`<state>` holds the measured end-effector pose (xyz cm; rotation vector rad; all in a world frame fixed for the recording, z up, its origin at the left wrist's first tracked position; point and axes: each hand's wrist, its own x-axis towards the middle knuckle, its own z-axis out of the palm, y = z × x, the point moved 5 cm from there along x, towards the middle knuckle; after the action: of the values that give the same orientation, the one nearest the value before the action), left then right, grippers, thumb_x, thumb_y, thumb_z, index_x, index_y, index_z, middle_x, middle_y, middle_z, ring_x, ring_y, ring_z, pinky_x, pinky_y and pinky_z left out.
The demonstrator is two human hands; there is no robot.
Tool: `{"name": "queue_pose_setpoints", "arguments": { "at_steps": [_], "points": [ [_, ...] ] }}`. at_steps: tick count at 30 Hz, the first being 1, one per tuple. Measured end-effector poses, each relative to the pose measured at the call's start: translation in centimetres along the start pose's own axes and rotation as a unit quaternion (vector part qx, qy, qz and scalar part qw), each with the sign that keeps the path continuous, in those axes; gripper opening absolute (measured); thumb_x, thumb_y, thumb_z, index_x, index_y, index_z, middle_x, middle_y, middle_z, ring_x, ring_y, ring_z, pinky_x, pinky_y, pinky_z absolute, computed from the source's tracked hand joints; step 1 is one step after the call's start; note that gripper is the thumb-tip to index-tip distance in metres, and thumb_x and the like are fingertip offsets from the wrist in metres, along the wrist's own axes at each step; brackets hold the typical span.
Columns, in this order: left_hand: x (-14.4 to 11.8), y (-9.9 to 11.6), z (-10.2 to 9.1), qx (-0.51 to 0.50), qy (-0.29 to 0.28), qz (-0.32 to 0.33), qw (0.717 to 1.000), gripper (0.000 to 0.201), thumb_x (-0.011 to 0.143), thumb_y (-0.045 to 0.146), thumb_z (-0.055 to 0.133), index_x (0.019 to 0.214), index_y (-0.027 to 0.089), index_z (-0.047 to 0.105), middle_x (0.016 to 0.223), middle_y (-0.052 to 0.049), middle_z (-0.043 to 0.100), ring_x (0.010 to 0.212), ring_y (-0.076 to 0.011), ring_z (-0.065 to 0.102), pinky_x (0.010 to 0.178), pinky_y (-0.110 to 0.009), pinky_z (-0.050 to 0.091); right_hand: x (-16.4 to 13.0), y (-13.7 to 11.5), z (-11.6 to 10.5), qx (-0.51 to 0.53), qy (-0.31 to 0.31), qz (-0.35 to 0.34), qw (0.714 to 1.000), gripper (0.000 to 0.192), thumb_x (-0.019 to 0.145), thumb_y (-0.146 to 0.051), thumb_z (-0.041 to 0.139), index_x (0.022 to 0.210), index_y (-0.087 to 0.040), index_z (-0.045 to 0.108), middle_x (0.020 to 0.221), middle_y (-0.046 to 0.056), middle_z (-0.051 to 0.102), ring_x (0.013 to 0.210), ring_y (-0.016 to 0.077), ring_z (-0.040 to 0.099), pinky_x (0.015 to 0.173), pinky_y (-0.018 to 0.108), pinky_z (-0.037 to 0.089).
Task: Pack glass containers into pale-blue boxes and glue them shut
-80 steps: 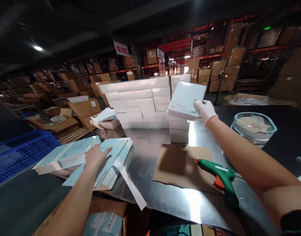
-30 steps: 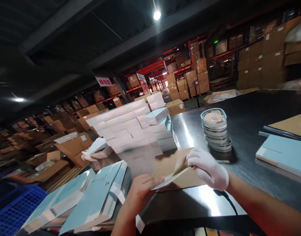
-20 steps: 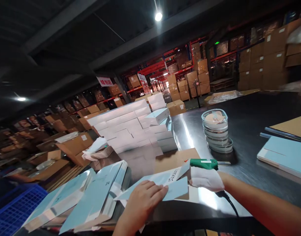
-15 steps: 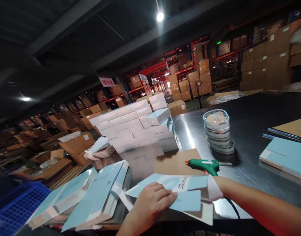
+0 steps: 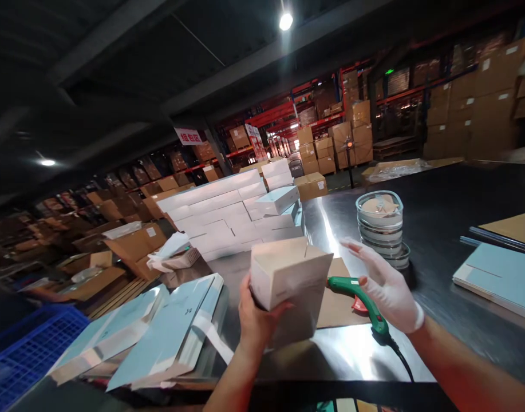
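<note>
My bare left hand (image 5: pixel 259 323) is wrapped round the lower left side of a folded-up paper box (image 5: pixel 299 294), white on the faces toward me and held tilted above the metal table. My right hand (image 5: pixel 391 289), in a white glove, holds nothing; its fingers are stretched out and apart. Just left of that glove, and partly behind the box, a green glue gun (image 5: pixel 376 315) with a red trigger lies over a brown cardboard sheet (image 5: pixel 337 309).
Stacked white boxes (image 5: pixel 219 217) form a wall at the back. Light-blue flat box blanks (image 5: pixel 172 326) lie at left, others (image 5: pixel 502 274) at far right. Clear-rimmed round containers (image 5: pixel 380 229) are stacked right of centre. A blue crate (image 5: pixel 34 355) stands lower left.
The flat light-blue blank under my hands now stands as a folded box in my left hand. My right hand has come away from it and opened. The glue gun has turned.
</note>
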<state>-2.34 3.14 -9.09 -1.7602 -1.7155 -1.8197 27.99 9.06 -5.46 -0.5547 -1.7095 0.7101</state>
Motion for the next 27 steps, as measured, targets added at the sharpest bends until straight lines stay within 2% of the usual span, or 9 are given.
{"name": "queue_pose_setpoints", "arguments": {
  "at_steps": [2, 4, 9, 12, 14, 17, 21, 24, 27],
  "points": [
    [-0.4, 0.1, 0.7, -0.086, -0.008, -0.055, 0.995, 0.138, 0.061, 0.059, 0.1, 0.17, 0.02, 0.024, 0.13, -0.017, 0.071, 0.114, -0.0387, 0.074, 0.096, -0.051, 0.063, -0.1, 0.3, 1.0, 0.066, 0.02, 0.052, 0.996, 0.095, 0.087, -0.078, 0.076, 0.164, -0.027, 0.054, 0.164, 0.015, 0.058, 0.153, 0.037, 0.053, 0.125, 0.053, 0.048],
    [-1.0, 0.9, 1.9, -0.144, -0.048, -0.044, 0.987, 0.148, 0.06, 0.064, 0.1, 0.172, 0.019, 0.015, 0.136, -0.02, 0.068, 0.119, -0.0382, 0.073, 0.1, -0.05, 0.062, -0.1, 0.4, 3.2, 0.147, -0.027, 0.101, 0.984, 0.103, 0.078, -0.084, 0.08, 0.161, -0.027, 0.057, 0.154, 0.016, 0.066, 0.143, 0.0372, 0.062, 0.121, 0.053, 0.052],
    [-1.9, 2.6, 2.5, -0.134, -0.088, 0.121, 0.98, 0.086, 0.075, 0.072, 0.089, 0.139, 0.02, 0.064, 0.136, -0.019, 0.068, 0.127, -0.0384, 0.069, 0.108, -0.052, 0.059, 0.6, 0.0, 5.6, 0.208, 0.007, 0.157, 0.965, 0.071, 0.083, -0.082, 0.076, 0.122, -0.023, 0.079, 0.12, 0.013, 0.08, 0.12, 0.0349, 0.073, 0.11, 0.049, 0.059],
    [-1.9, 2.7, 1.8, -0.154, -0.057, 0.134, 0.977, 0.071, 0.083, 0.067, 0.085, 0.133, 0.02, 0.066, 0.126, -0.016, 0.07, 0.113, -0.0323, 0.074, 0.096, -0.043, 0.063, 1.1, 0.6, 5.8, 0.135, 0.102, 0.196, 0.966, 0.047, 0.086, -0.064, 0.074, 0.104, -0.02, 0.075, 0.095, 0.008, 0.077, 0.094, 0.0288, 0.073, 0.092, 0.045, 0.063],
    [-2.2, 2.5, 1.4, -0.182, -0.019, 0.121, 0.976, 0.084, 0.085, 0.068, 0.083, 0.149, 0.022, 0.054, 0.137, -0.019, 0.066, 0.117, -0.0317, 0.073, 0.094, -0.041, 0.063, 1.3, 0.6, 6.3, 0.093, 0.154, 0.194, 0.964, 0.037, 0.082, -0.046, 0.072, 0.109, -0.021, 0.069, 0.092, 0.005, 0.075, 0.086, 0.025, 0.071, 0.085, 0.041, 0.062],
    [-3.2, 1.8, 1.1, -0.19, -0.002, 0.12, 0.974, 0.091, 0.09, 0.067, 0.079, 0.162, 0.026, 0.042, 0.151, -0.021, 0.059, 0.132, -0.0327, 0.068, 0.103, -0.042, 0.06, 1.7, -0.3, 7.4, 0.093, 0.147, 0.129, 0.976, 0.056, 0.079, -0.03, 0.065, 0.134, -0.023, 0.06, 0.111, 0.006, 0.077, 0.098, 0.0236, 0.072, 0.09, 0.038, 0.061],
    [-3.8, 1.1, 0.3, -0.102, -0.009, 0.184, 0.978, 0.061, 0.089, 0.063, 0.082, 0.136, 0.027, 0.068, 0.125, -0.01, 0.074, 0.133, -0.0323, 0.065, 0.112, -0.044, 0.054, 2.2, -0.5, 6.6, 0.083, 0.071, 0.113, 0.988, 0.065, 0.091, -0.033, 0.057, 0.154, -0.025, 0.048, 0.127, 0.008, 0.075, 0.101, 0.0225, 0.073, 0.087, 0.036, 0.062],
    [-2.9, 0.3, -0.9, -0.067, 0.028, 0.141, 0.987, 0.062, 0.082, 0.071, 0.083, 0.121, 0.024, 0.074, 0.113, -0.009, 0.074, 0.122, -0.0339, 0.069, 0.11, -0.049, 0.053, 2.2, 1.1, 3.7, -0.076, 0.009, 0.132, 0.988, 0.052, 0.102, -0.044, 0.05, 0.147, -0.02, 0.059, 0.133, 0.014, 0.073, 0.116, 0.0274, 0.072, 0.1, 0.041, 0.059],
    [-1.8, -0.4, -1.8, -0.097, 0.064, 0.042, 0.992, 0.07, 0.079, 0.077, 0.082, 0.121, 0.021, 0.074, 0.115, -0.011, 0.073, 0.112, -0.0325, 0.071, 0.1, -0.045, 0.057, 0.3, 5.0, 0.1, -0.371, -0.064, 0.258, 0.89, 0.041, 0.096, -0.044, 0.066, 0.123, -0.013, 0.075, 0.122, 0.022, 0.075, 0.115, 0.0362, 0.073, 0.099, 0.047, 0.057]
  ]
}}
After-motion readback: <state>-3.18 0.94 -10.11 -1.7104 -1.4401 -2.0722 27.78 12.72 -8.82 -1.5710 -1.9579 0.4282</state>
